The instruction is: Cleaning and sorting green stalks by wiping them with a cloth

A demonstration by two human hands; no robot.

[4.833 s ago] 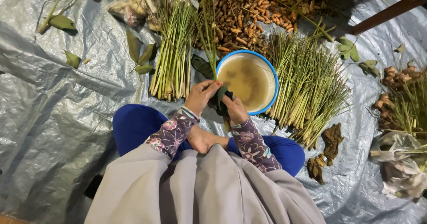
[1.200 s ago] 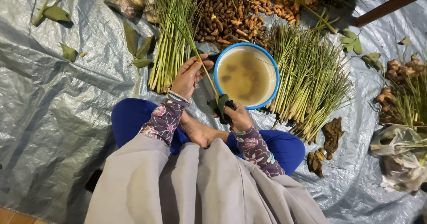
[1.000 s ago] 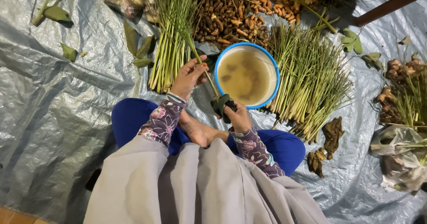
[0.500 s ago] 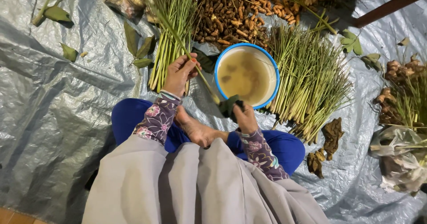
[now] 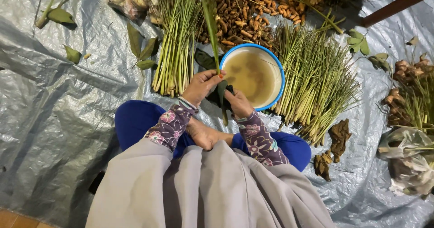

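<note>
Nearest the camera, the person sits cross-legged on a grey tarpaulin [image 5: 54, 133], grey garment over the lap, floral sleeves extended forward.

Left hand [image 5: 202, 86]: grip closed on a long green stalk [image 5: 209, 24], pinched between thumb and fingertips just below mid-length. The stalk stands nearly upright, its upper part rising toward the top edge of the view.

Right hand [image 5: 238, 103]: grip closed around the stalk's lower end together with a dark object; whether that object is a blade or a leaf cannot be determined.

Just beyond the hands stands a round basin [image 5: 276, 65] with a blue rim, holding cloudy yellowish liquid.

Progress, as a judgement: one stalk is in hand. A loose bundle of stalks [image 5: 175, 42] lies left of the basin and a larger fan-shaped heap [image 5: 312, 78] to its right. Which pile is finished cannot be told, so the share remaining is unclear.

Farther off lies a heap of small brown-orange rhizomes [image 5: 253, 8]. Loose leaves [image 5: 140, 47] lie scattered at far left.
</note>
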